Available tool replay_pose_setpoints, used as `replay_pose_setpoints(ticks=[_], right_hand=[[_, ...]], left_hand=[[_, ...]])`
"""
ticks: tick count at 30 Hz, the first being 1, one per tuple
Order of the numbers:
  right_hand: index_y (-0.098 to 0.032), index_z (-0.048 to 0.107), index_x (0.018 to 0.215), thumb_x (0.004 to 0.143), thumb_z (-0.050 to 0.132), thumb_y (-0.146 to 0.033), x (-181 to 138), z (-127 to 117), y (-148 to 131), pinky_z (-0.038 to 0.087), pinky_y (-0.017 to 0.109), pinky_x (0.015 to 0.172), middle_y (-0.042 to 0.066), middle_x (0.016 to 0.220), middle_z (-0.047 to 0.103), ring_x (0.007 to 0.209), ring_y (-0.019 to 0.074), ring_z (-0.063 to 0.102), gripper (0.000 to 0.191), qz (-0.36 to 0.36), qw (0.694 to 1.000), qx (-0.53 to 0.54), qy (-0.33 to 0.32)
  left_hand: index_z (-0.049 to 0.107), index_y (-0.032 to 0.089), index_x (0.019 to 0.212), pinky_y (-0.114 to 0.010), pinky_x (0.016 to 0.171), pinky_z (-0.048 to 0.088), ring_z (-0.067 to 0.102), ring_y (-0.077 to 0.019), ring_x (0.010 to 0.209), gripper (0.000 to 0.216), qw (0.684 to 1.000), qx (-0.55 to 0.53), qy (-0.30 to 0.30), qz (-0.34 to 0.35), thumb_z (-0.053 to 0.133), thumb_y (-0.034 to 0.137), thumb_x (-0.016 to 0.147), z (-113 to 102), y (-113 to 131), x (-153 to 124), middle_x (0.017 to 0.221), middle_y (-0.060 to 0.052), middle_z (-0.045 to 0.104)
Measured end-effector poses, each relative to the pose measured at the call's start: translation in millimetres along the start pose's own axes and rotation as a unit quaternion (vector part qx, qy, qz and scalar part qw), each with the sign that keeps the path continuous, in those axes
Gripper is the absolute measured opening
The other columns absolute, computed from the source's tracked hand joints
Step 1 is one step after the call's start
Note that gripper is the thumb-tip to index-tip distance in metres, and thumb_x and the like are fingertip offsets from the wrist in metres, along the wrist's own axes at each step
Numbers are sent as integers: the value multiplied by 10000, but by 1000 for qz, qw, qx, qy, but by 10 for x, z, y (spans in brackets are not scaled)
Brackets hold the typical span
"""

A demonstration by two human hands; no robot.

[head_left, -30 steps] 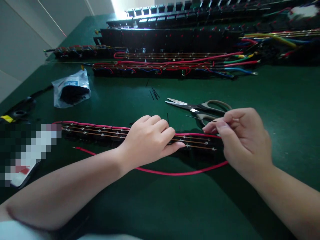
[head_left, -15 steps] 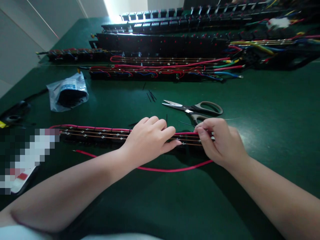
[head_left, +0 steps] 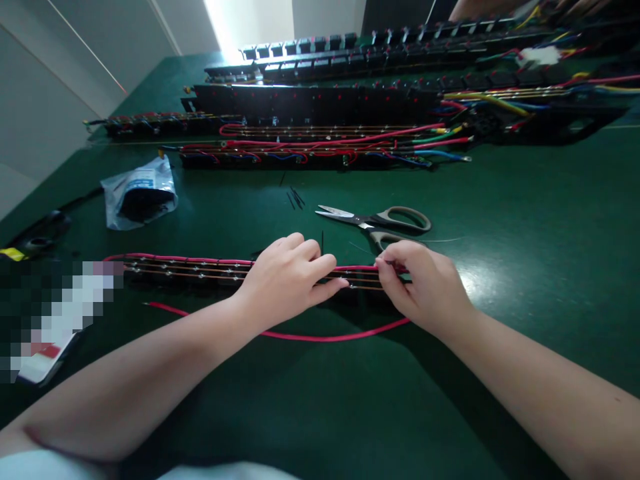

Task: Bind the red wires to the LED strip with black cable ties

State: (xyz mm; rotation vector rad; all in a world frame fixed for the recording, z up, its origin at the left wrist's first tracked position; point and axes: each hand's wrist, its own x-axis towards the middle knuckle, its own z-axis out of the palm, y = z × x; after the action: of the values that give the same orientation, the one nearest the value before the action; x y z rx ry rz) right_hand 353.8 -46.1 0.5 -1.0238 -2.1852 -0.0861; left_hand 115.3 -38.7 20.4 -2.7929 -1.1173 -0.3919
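A long black strip [head_left: 215, 280] with copper rods along it lies on the green table. My left hand [head_left: 290, 270] is closed over its middle, fingers at the far edge and thumb on the near side. A red wire [head_left: 170, 258] runs along the strip's far edge. At the right part of the strip, my right hand [head_left: 423, 280] pinches thumb and forefinger together where the red wire enters the fingers. Anything thinner in that pinch is hidden. In front of the strip curves a length of red wire [head_left: 325, 339], its bared tip at the left.
Scissors [head_left: 363, 220] lie just beyond my right hand, beside several short black pieces [head_left: 296, 197]. A clear bag [head_left: 143, 193] with black contents is at the left. More wired black strips [head_left: 300, 157] fill the back. Part of a person's arm [head_left: 480, 8] shows top right.
The view has shifted slightly, so the tabletop items appear a little further left. Both hands keep the same hold on the strip and the red wire. Another person's arm now shows at the top right.
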Motion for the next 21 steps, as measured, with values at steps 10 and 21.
replay_pose_setpoints(ticks=[10, 21], right_hand=[[-227, 468, 943, 932, 543, -144, 4, -19, 20, 423, 252, 552, -22, 713, 553, 612, 135, 542, 113, -29, 999, 28, 1], [-221, 479, 926, 927, 548, -135, 8, -42, 52, 422, 269, 534, -2, 712, 565, 615, 149, 545, 110, -23, 999, 25, -7]], left_hand=[[683, 181, 930, -360, 733, 399, 546, -212, 830, 289, 997, 63, 43, 23, 495, 383, 1016, -76, 113, 11, 940, -75, 637], [617, 152, 1023, -378, 751, 449, 559, -241, 874, 308, 999, -28, -31, 16, 618, 450, 944, -14, 309, 271, 1016, -77, 650]])
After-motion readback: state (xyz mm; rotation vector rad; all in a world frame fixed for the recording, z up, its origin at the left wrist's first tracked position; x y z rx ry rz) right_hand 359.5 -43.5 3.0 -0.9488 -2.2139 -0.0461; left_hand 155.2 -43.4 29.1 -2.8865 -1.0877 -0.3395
